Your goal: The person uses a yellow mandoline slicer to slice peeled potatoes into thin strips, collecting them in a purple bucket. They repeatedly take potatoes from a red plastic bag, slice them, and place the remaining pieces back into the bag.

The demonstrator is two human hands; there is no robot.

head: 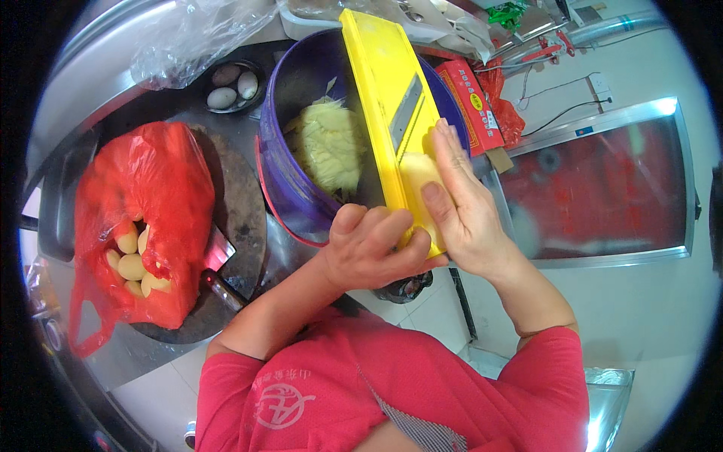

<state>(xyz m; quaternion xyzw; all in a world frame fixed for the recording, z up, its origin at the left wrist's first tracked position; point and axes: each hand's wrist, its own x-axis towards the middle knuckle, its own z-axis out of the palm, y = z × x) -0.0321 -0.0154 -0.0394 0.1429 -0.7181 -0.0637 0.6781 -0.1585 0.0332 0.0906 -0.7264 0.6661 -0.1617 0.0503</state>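
A yellow mandoline slicer (381,73) with a metal blade lies slanted across the rim of a purple bucket (271,113). My left hand (378,246) grips the slicer's near end, fingers curled over its edge. Under the fingers and palm of my right hand (466,209), a peeled potato (418,169) is pressed against the slicer's face just below the blade. Pale yellow shreds (330,144) are heaped inside the bucket. To the left, a torn red plastic bag (152,169) shows several peeled potatoes (131,266) through its opening.
The bag rests on a round chopping board (240,209), with a cleaver (223,251) partly beneath it. A small bowl of eggs (247,85) stands behind. Beyond the bucket are a white plastic tub (299,25) and a red box (469,107). A glass-topped, metal-framed appliance (593,254) is at right.
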